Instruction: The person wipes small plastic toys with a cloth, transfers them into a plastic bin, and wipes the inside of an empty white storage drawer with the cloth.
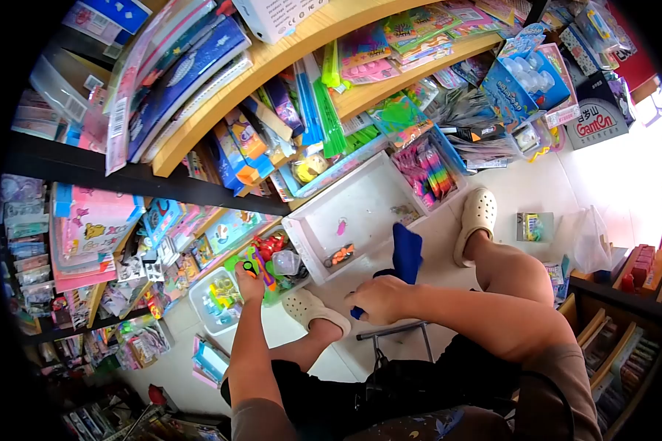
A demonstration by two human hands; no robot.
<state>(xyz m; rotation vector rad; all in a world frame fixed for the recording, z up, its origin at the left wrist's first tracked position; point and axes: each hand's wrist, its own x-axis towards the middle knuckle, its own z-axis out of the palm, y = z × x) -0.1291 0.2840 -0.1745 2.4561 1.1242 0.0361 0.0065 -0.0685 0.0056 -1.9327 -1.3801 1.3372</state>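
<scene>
My left hand (pixel 250 281) is closed on a small orange and black item (pixel 251 269), over a green bin of colourful toys (pixel 270 245). My right hand (pixel 381 299) is closed round a dark blue thing, of which a bit shows at the fingers. Just beyond that hand lies a blue cloth-like item (pixel 407 252). A white tray (pixel 360 192) on the floor holds an orange and black piece (pixel 340 254) and a small pink piece (pixel 341 226).
Shelves (pixel 294 44) packed with stationery curve across the top. A clear container (pixel 217 300) of small toys is at the left. Near my feet are a small packet (pixel 535 227), a plastic bag (pixel 588 239) and a metal stand (pixel 397 328). Wooden drawers (pixel 610 345) stand at the right.
</scene>
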